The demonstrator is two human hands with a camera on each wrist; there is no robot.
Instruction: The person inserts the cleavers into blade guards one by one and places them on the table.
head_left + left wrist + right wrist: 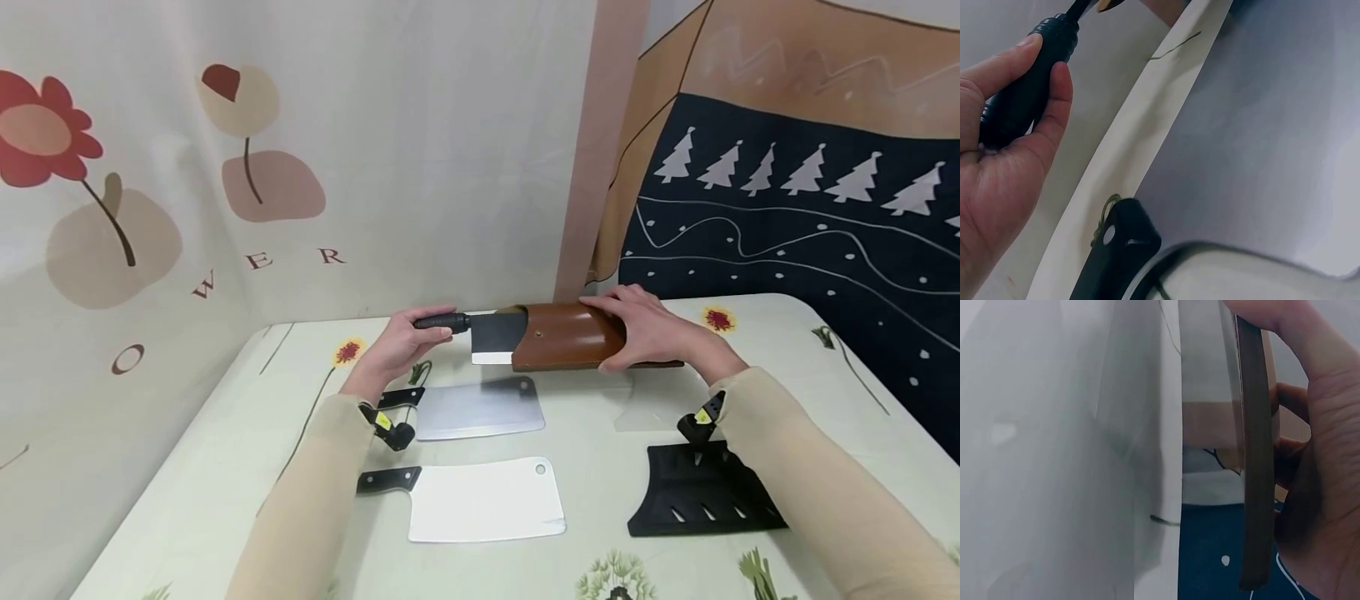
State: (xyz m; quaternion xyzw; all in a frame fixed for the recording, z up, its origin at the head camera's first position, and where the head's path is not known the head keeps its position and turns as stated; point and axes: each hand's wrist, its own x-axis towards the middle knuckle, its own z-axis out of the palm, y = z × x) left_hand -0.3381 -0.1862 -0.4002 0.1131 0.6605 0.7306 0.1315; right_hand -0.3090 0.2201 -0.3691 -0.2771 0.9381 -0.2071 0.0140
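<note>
At the far side of the table, my left hand (397, 346) grips the black ribbed handle (1029, 81) of a cleaver (497, 333). Its dark blade with a bright edge enters the open end of a brown leather sheath (562, 337); the rest of the blade is hidden inside. My right hand (651, 323) holds the sheath by its other end, thumb on the near edge and fingers over the far side. In the right wrist view the sheath's dark edge (1255, 450) runs alongside the hand. Cleaver and sheath are held level, above the table.
Nearer to me lie two more cleavers with black riveted handles, a grey-looking one (480, 410) and a bright one (487, 502). A black slotted blade cover (697, 496) is at the right, under my forearm. Behind it lies a transparent cover (645, 408). Printed curtains (450, 167) hang behind the table.
</note>
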